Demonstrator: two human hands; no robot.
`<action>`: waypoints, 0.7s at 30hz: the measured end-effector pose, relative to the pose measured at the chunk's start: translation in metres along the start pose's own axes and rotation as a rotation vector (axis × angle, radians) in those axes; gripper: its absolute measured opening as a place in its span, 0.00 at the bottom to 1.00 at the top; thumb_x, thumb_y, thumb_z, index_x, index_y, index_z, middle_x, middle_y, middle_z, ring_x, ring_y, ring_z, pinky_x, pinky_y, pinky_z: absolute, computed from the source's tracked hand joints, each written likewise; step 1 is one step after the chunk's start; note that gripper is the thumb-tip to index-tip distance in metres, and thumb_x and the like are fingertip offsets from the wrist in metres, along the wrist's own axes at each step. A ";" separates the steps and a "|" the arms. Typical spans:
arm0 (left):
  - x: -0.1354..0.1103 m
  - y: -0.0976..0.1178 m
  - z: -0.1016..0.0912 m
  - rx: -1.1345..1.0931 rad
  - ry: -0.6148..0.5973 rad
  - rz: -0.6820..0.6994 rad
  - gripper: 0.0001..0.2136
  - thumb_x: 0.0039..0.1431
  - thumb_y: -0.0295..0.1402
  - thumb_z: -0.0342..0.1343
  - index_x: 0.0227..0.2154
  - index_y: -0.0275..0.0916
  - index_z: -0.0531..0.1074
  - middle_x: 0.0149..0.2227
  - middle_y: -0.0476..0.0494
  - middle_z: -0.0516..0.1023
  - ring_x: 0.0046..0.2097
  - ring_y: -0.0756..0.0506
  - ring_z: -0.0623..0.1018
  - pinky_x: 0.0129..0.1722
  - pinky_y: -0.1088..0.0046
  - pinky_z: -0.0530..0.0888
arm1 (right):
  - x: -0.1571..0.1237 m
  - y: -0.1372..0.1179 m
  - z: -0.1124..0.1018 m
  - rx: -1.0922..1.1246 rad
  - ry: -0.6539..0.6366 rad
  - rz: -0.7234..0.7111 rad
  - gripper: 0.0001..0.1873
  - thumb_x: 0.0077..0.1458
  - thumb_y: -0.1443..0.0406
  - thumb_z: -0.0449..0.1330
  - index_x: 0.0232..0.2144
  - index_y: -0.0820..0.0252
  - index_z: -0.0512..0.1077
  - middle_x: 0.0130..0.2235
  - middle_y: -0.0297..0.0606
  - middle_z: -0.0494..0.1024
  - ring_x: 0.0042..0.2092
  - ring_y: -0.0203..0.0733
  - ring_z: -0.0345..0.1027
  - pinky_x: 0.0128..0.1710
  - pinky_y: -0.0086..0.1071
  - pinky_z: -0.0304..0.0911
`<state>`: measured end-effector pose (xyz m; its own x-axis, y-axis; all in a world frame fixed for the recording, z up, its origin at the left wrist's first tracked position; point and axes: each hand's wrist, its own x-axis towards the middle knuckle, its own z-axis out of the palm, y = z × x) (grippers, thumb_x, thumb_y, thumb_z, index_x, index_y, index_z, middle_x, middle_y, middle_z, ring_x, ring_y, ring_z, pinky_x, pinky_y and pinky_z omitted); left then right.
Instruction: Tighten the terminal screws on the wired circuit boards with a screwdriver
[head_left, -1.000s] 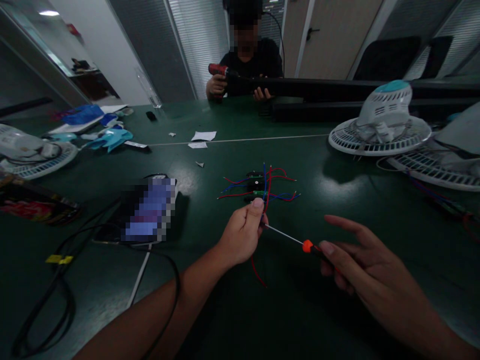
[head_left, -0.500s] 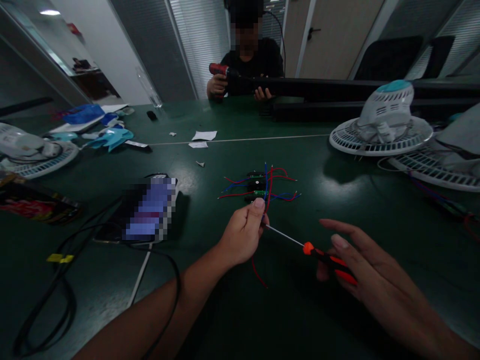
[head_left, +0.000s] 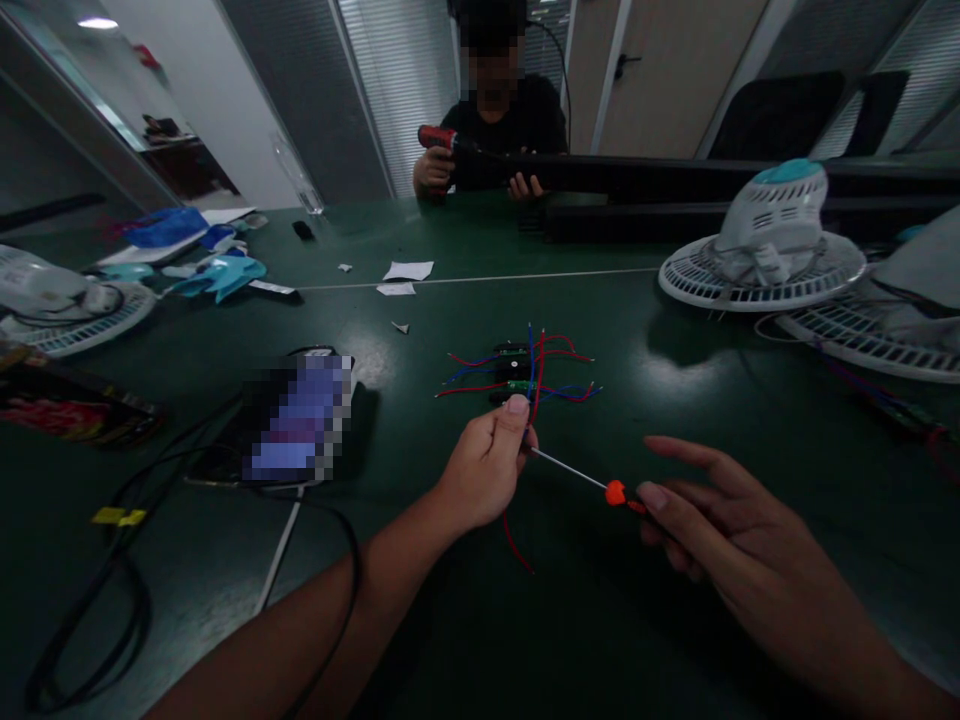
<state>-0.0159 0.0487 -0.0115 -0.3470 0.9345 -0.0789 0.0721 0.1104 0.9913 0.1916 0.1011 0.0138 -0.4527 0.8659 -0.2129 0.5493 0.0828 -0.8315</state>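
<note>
My left hand (head_left: 486,468) is closed in a pinch on a small part with red and blue wires (head_left: 535,372) rising from it; a red wire tail hangs below. My right hand (head_left: 724,535) grips a small screwdriver (head_left: 592,482) with an orange-red handle, its index finger stretched out. The thin metal tip points into the part at my left fingers. Just beyond them a cluster of small circuit boards with red and blue wires (head_left: 517,372) lies on the dark green table (head_left: 450,600).
A phone (head_left: 296,420) with black cables lies at left. White fan parts (head_left: 765,250) sit at right, another fan grille (head_left: 67,305) and blue gloves (head_left: 217,275) at far left. Paper scraps (head_left: 409,272) lie mid-table. Across the table a person (head_left: 495,130) holds a red power tool.
My right hand has shifted its fingers along the screwdriver handle, uncovering it and covering it again; the tip stays at my left fingers. The left hand has not moved.
</note>
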 end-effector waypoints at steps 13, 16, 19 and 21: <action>-0.002 0.002 0.001 0.028 -0.017 0.001 0.25 0.62 0.54 0.40 0.23 0.38 0.66 0.16 0.55 0.59 0.19 0.53 0.61 0.19 0.77 0.57 | -0.003 -0.002 0.000 -0.055 -0.058 -0.021 0.31 0.58 0.45 0.49 0.54 0.59 0.66 0.20 0.33 0.75 0.19 0.41 0.67 0.17 0.33 0.62; -0.002 0.001 0.000 0.014 -0.010 0.004 0.25 0.62 0.54 0.40 0.23 0.38 0.67 0.17 0.54 0.60 0.20 0.53 0.62 0.20 0.77 0.58 | -0.001 -0.005 0.000 -0.032 -0.033 -0.026 0.32 0.57 0.46 0.51 0.55 0.61 0.65 0.22 0.37 0.78 0.20 0.41 0.68 0.18 0.34 0.64; -0.001 0.001 0.000 0.028 -0.008 0.001 0.26 0.62 0.54 0.40 0.23 0.38 0.67 0.17 0.54 0.60 0.20 0.53 0.61 0.19 0.76 0.58 | -0.001 -0.006 0.000 -0.028 -0.014 -0.024 0.33 0.56 0.45 0.53 0.55 0.61 0.67 0.26 0.41 0.81 0.23 0.43 0.70 0.22 0.36 0.67; -0.001 0.001 -0.001 0.037 -0.008 -0.003 0.26 0.62 0.54 0.40 0.23 0.38 0.67 0.16 0.54 0.59 0.19 0.53 0.61 0.19 0.77 0.57 | -0.001 -0.004 -0.001 -0.023 -0.013 -0.014 0.34 0.55 0.45 0.54 0.56 0.60 0.67 0.28 0.41 0.81 0.25 0.45 0.72 0.23 0.36 0.68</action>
<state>-0.0161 0.0475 -0.0099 -0.3394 0.9370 -0.0826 0.1057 0.1253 0.9865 0.1909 0.1002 0.0184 -0.4692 0.8581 -0.2084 0.5588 0.1058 -0.8225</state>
